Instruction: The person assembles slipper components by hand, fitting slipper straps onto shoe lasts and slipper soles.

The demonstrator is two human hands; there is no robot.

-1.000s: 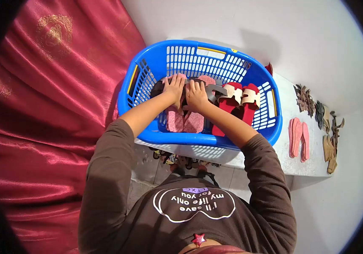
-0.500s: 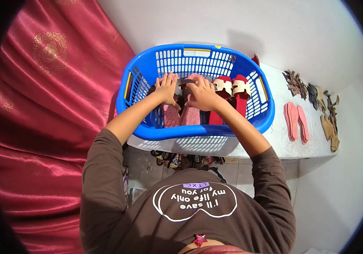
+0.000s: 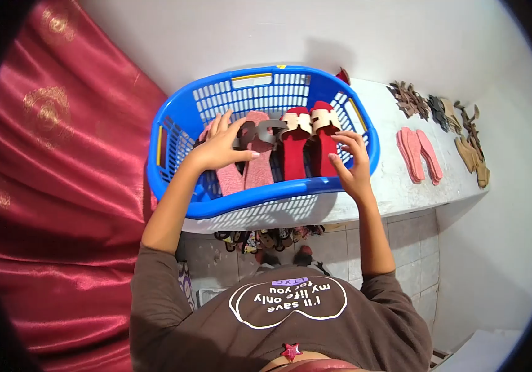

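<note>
A blue plastic basket [image 3: 247,206] stands on a white table. Inside lean a pair of pink sandals [image 3: 257,170] with dark grey straps and a pair of red sandals [image 3: 294,160] with cream cut-out straps. My left hand [image 3: 218,147] is over the left pink sandal, fingers apart, covering much of it; whether it touches cannot be made out. Beside the right red sandal, over the basket's front right rim, my right hand [image 3: 354,164] has its fingers parted and nothing between them.
Pink soles [image 3: 411,154] lie on the white table [image 3: 374,195] right of the basket. Beyond them are brown straps [image 3: 410,99], dark straps [image 3: 437,110] and tan pieces [image 3: 467,152]. A red curtain [image 3: 61,186] hangs at left. Several sandals [image 3: 269,239] are on the floor below.
My right hand has left the pink sandals and moved right, beside the red ones. My left hand stays over the left pink sandal. The basket appears further left in view.
</note>
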